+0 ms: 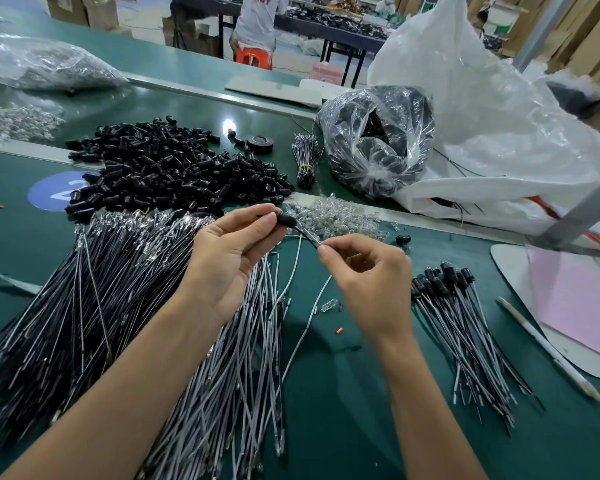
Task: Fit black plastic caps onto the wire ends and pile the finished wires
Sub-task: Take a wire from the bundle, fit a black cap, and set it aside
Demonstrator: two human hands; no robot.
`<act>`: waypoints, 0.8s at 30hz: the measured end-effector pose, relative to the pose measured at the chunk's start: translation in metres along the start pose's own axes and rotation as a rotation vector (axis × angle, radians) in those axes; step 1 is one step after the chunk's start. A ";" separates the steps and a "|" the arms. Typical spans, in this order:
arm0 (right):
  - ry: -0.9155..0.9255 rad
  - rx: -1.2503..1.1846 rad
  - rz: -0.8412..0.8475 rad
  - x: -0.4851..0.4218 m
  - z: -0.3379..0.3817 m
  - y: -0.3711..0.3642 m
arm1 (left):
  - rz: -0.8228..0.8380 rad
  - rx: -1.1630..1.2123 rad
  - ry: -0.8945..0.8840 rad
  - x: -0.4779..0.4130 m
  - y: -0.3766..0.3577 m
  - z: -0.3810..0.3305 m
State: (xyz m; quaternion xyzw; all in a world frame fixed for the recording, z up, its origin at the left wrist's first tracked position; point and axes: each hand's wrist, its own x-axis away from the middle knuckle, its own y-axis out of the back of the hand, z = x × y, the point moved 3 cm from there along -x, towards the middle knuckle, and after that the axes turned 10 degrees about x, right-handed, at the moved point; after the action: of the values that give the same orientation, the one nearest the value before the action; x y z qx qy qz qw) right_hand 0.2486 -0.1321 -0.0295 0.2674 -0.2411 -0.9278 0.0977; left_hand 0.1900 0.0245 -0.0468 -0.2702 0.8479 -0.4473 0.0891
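Note:
My left hand [227,258] pinches a black plastic cap [285,219] between thumb and fingers above the green table [343,393]. A thin wire [307,237] runs out of the cap to my right hand [368,271], which pinches it just behind the cap; the rest of the wire hangs down to the table. A big heap of loose black caps [174,171] lies behind my left hand. Uncapped black and white wires [84,306] spread under my left forearm. The pile of finished capped wires [465,323] lies to the right of my right hand.
A heap of small clear parts [340,216] sits just behind my hands. A clear bag of black parts [378,140], a large white bag [499,133], a bundled wire bunch [305,157] and a tape roll [260,144] stand at the back. A white pen [548,348] and pink paper [579,299] lie right.

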 end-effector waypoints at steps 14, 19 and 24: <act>-0.023 -0.078 0.026 0.000 0.000 0.001 | 0.032 -0.021 -0.039 -0.001 0.000 -0.005; -0.048 -0.117 0.045 0.000 -0.001 0.001 | 0.045 -0.008 -0.045 -0.001 -0.001 -0.004; -0.047 -0.124 0.067 0.001 0.000 0.001 | 0.079 -0.013 -0.033 0.001 -0.002 -0.001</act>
State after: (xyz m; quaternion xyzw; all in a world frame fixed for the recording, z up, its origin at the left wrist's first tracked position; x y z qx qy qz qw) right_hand 0.2477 -0.1327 -0.0293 0.2309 -0.1941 -0.9432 0.1396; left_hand 0.1899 0.0242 -0.0444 -0.2444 0.8592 -0.4334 0.1190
